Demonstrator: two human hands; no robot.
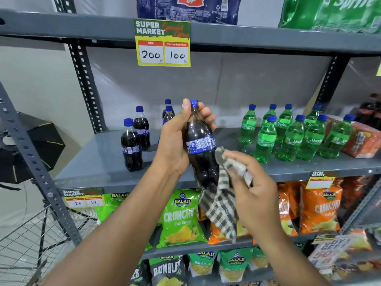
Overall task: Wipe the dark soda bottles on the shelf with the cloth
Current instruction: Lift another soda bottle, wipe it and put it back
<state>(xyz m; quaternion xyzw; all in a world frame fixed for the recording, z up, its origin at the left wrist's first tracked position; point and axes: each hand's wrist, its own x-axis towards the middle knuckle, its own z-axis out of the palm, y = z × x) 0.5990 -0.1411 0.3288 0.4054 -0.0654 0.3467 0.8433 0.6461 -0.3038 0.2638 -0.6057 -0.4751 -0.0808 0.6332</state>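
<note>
My left hand (177,139) grips a dark soda bottle (201,145) with a blue cap and blue label, held tilted in front of the grey shelf (99,162). My right hand (253,188) holds a checked grey-and-white cloth (221,201) pressed against the bottle's lower right side; the rest of the cloth hangs down. Two more dark bottles stand on the shelf at the left, one in front (131,145) and one behind (141,127). Others (168,113) stand further back, partly hidden by my left hand.
Several green Sprite bottles (288,135) stand on the same shelf to the right, beside an orange pack (362,139). A yellow price sign (162,43) hangs from the shelf above. Chip bags (181,217) fill the lower shelves. A wire basket (31,234) sits at lower left.
</note>
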